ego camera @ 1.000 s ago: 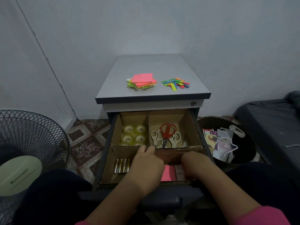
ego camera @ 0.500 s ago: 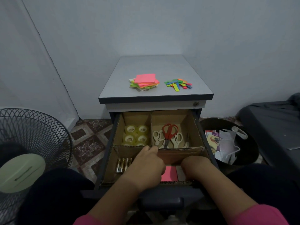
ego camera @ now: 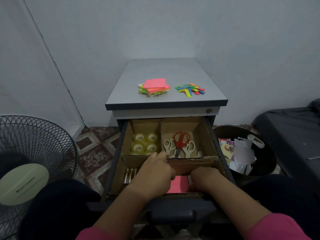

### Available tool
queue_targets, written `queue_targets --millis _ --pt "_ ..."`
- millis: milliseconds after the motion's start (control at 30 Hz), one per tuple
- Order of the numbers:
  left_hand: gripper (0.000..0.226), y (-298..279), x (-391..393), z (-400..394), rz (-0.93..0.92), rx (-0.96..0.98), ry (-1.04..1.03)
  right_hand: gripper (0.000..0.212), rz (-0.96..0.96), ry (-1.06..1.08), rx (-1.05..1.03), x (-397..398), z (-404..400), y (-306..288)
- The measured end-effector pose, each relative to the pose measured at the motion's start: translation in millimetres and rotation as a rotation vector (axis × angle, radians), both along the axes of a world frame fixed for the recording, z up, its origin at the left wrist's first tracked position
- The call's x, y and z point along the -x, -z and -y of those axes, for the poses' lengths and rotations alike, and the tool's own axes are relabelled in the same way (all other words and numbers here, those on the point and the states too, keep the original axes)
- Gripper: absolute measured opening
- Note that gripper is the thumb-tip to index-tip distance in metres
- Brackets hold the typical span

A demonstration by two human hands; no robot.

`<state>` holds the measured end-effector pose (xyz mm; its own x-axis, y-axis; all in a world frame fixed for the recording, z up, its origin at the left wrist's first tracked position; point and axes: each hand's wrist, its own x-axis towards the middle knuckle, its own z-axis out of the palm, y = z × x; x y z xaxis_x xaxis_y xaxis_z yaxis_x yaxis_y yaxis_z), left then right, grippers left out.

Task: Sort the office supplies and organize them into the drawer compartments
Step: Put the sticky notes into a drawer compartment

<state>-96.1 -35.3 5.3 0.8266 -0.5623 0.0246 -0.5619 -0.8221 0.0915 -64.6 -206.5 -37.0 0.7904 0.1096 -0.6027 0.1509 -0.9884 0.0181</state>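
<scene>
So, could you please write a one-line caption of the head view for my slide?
Both hands work in the front compartment of an open drawer, around pink sticky notes.

Middle of the frame: cabinet (ego camera: 166, 80) with open drawer (ego camera: 210, 144) below. On top: note pads (ego camera: 155, 85) left, paper strips (ego camera: 189, 89) right. In drawer: tape rolls (ego camera: 145, 142) back left, scissors (ego camera: 180, 143) back right, batteries (ego camera: 129, 175) front left. Lower left: fan (ego camera: 34, 146). Right: bin (ego camera: 245, 153).

a home room – standing fan (ego camera: 32, 153), tiled floor (ego camera: 97, 149), filing cabinet (ego camera: 166, 104).
</scene>
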Motion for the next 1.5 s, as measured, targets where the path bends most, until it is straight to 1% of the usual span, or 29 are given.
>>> queue_targets --millis 67,133,233,267,333,367,500,567,667,733,833,900,967,1100,1200,1267,1367,1433,1500 --pt "0.036 2.6 0.2 1.0 0.002 0.018 0.05 0.046 0.01 0.014 -0.004 -0.2 -0.9 1.7" --pt "0.033 4.5 -0.2 3.6 -0.046 0.036 0.106 0.044 0.006 0.032 -0.017 -1.0 -0.4 3.0" --pt "0.033 6.4 -0.3 10.6 -0.084 -0.064 0.182 0.039 -0.039 0.039 -0.018 -1.7 2.5 2.4" --pt "0.04 7.1 -0.6 12.4 -0.081 -0.099 0.18 0.037 -0.05 0.04 -0.011 -2.2 3.3 2.2" --pt "0.065 9.3 -0.2 15.5 -0.037 -0.141 0.186 0.036 -0.058 0.039 0.007 -3.5 3.8 3.1" --pt "0.072 9.7 0.6 17.2 -0.02 -0.163 0.2 0.037 -0.063 0.034 0.017 -3.8 3.8 3.6" --pt "0.067 11.5 -0.3 22.9 -0.016 -0.254 0.196 0.038 -0.083 0.02 0.014 -4.9 2.9 2.5" --pt "0.059 11.8 -1.5 23.4 -0.034 -0.246 0.179 0.038 -0.09 0.023 0.006 -3.5 3.2 0.0" --pt "0.053 11.2 0.1 21.6 -0.005 -0.2 0.179 0.037 -0.085 0.031 -0.019 -0.8 3.6 -5.0" --pt "0.049 11.4 -0.2 19.7 -0.001 -0.136 0.17 0.034 -0.076 0.034 -0.041 2.8 3.3 -12.1" --pt "0.041 11.1 -3.7 17.3 -0.126 0.069 0.13 0.025 -0.007 0.02 -0.129 7.4 6.2 -29.7" --pt "0.038 7.8 -6.4 14.7 -0.186 0.257 0.073 0.018 0.051 0.034 -0.261 8.3 9.0 -44.8" --pt "0.032 1.3 -12.3 10.5 -0.2 0.418 -0.012 0.011 0.167 0.062 -0.426 5.6 10.2 -61.9" --pt "0.013 -23.7 -33.8 -1.2 -0.08 0.771 -0.147 0.015 0.504 0.16 -0.753 -9.8 3.9 -91.1" --pt "0.01 -45.6 -66.7 -12.7 0.057 0.99 -0.309 0.007 0.646 0.27 -0.971 -34.4 -8.8 -107.4" --pt "0.011 -63.9 -95.3 -20.1 0.167 1.079 -0.418 0.01 0.757 0.334 -1.056 -59.4 -21.1 -118.1" --pt "0.014 -86.2 -141.6 -29.7 0.25 1.094 -0.554 0.019 0.925 0.394 -1.085 -101.4 -39.0 -133.8" --pt "0.015 -93.5 -168.2 -33.3 0.212 1.083 -0.631 0.023 0.928 0.448 -1.058 -128.9 -47.9 -138.4" --pt "0.02 -98.5 -190.0 -33.5 0.14 1.06 -0.71 0.026 0.886 0.519 -1.032 -153.6 -55.0 -137.6"
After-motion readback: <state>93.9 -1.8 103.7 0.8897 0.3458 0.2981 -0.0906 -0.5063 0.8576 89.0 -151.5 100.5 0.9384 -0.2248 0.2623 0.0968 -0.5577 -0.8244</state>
